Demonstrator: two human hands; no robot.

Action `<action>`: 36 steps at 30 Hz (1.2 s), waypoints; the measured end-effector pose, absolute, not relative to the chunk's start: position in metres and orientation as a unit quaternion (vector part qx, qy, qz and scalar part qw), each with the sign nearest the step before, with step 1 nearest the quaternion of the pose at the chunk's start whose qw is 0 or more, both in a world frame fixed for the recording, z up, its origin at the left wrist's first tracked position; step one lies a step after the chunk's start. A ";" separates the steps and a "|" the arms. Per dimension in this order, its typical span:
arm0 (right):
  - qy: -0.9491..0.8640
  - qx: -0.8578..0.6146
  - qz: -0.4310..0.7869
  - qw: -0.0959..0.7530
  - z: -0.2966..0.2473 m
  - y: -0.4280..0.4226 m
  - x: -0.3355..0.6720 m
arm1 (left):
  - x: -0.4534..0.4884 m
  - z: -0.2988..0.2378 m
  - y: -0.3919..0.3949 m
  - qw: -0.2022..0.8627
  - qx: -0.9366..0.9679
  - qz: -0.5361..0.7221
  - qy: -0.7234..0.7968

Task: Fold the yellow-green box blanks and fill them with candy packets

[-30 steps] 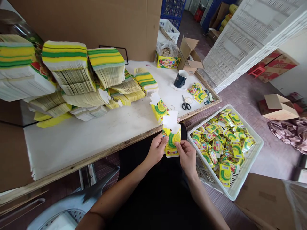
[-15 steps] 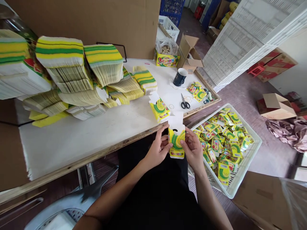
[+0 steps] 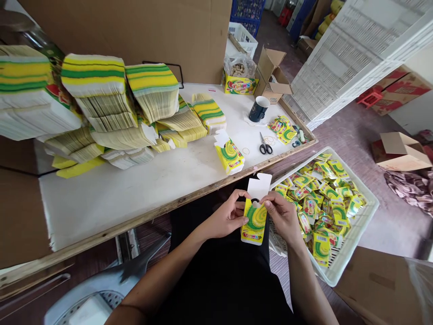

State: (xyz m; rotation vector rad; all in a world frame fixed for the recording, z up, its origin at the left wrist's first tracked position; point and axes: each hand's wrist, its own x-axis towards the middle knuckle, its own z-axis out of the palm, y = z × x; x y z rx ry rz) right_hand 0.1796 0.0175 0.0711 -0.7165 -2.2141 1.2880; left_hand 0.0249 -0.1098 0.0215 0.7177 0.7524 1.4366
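Note:
A small yellow-and-green carton (image 3: pixel 254 223) with a raised white top flap is held upright over my lap, just off the table's front edge. My left hand (image 3: pixel 227 215) grips its left side, thumb on the printed front. At the upper right corner, near the carton's mouth, my right hand (image 3: pixel 280 214) pinches the panel between thumb and fingers. What the carton contains is hidden. On the table just beyond lies a small pile of similar cartons (image 3: pixel 230 156) with white flaps sticking up.
Banded stacks of flat cartons (image 3: pixel 108 90) line the table's left. Scissors (image 3: pixel 265 145), a dark mug (image 3: pixel 259 109) and loose packets (image 3: pixel 282 129) sit at the right end. A white crate (image 3: pixel 367 212) full of yellow-green packs stands beside my right arm.
The carton has come slightly down and toward me. My right hand has shifted from the carton's lower right side up to its top opening. The whole view has turned slightly.

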 end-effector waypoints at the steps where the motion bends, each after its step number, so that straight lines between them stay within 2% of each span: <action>1: -0.802 -0.269 0.470 0.252 0.069 0.017 0.179 | 0.026 0.021 -0.109 0.631 0.302 0.634 0.329; 5: -0.735 -0.304 0.534 0.285 0.061 0.016 0.180 | 0.027 0.019 -0.108 0.622 0.310 0.633 0.341; 9: -0.811 -0.260 0.439 0.288 0.066 0.021 0.184 | 0.026 0.015 -0.107 0.566 0.341 0.631 0.407; 11: -0.826 -0.254 0.425 0.269 0.071 0.022 0.186 | 0.027 0.014 -0.107 0.538 0.348 0.635 0.431; 16: -0.767 -0.350 0.517 0.147 0.069 0.020 0.183 | 0.029 0.016 -0.107 0.524 0.371 0.622 0.449; 24: -0.780 -0.361 0.483 0.164 0.060 0.015 0.177 | 0.028 0.018 -0.106 0.564 0.323 0.639 0.412; 28: -0.784 -0.344 0.469 0.216 0.059 0.011 0.181 | 0.035 0.014 -0.105 0.584 0.329 0.625 0.399; 31: -0.746 -0.366 0.492 0.260 0.056 0.024 0.196 | 0.038 0.010 -0.101 0.532 0.381 0.619 0.434; 32: -0.723 -0.395 0.475 0.310 0.055 0.033 0.204 | 0.036 0.009 -0.099 0.493 0.405 0.619 0.457; 35: -0.583 -0.489 0.368 0.535 0.050 0.066 0.236 | 0.024 0.007 -0.088 0.306 0.471 0.618 0.551; 36: -0.520 -0.506 0.379 0.574 0.047 0.074 0.246 | 0.017 0.006 -0.083 0.236 0.485 0.609 0.582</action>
